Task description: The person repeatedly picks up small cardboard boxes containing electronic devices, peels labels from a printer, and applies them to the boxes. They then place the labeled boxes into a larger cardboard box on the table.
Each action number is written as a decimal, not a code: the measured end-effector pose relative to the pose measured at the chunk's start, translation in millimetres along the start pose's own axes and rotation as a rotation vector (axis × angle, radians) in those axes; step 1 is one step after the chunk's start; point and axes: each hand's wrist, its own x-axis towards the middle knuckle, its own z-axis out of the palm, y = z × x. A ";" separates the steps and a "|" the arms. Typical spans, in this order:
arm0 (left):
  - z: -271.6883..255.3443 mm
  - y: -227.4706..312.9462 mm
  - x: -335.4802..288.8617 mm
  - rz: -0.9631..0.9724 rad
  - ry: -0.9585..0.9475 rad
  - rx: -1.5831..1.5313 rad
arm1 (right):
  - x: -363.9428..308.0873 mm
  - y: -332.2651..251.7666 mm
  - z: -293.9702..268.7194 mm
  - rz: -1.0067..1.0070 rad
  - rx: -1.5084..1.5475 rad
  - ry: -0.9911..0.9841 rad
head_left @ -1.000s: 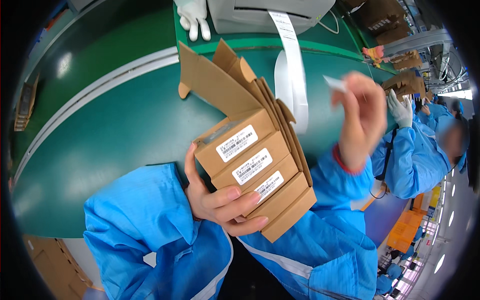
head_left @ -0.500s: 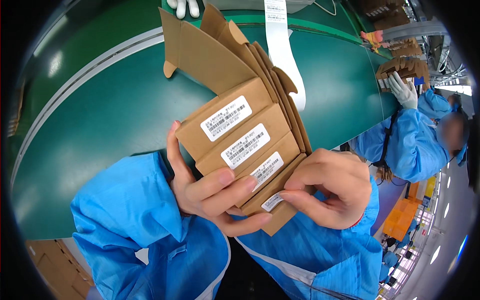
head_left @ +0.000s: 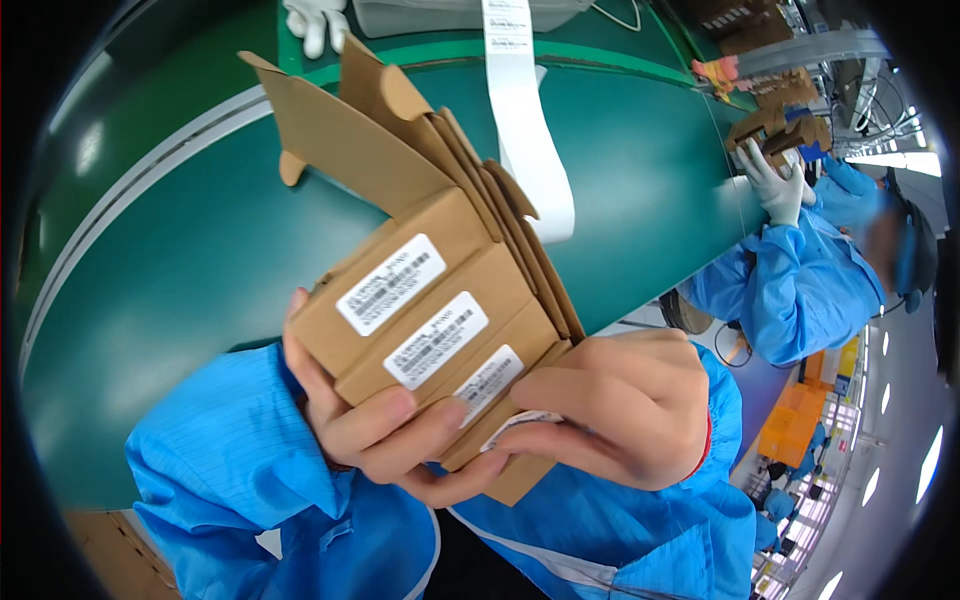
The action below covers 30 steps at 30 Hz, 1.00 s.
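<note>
My left hand is wrapped around a tilted stack of several small brown cardboard boxes, its fingers lying across the lower boxes. Their flaps stand open at the far end. Each of the upper boxes carries a white barcode label on its facing side. On the lowest one, my right hand has thumb and forefinger closed at another white label; the other fingers are curled in. Those fingers cover part of this label, so how much of it sticks to the box cannot be seen.
A long strip of white labels hangs over the green table beyond the boxes. White gloves and a grey container are at the far edge. On the right, a co-worker in blue handles cardboard boxes with white-gloved hands.
The stack and both hands have shifted left and slightly down in view. My right thumb and forefinger have moved further across the lowest label, covering more of it.
</note>
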 end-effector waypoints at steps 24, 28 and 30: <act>-20.7 -2.8 -0.7 -0.059 -0.191 -0.098 | 125.2 194.4 25.1 0.170 0.510 0.690; -17.2 -2.8 0.6 -0.059 -0.166 -0.116 | 110.9 193.3 21.4 0.102 0.165 0.708; -10.4 -5.5 -2.0 -0.025 -0.115 -0.100 | 88.6 173.1 18.4 -0.006 -0.123 0.759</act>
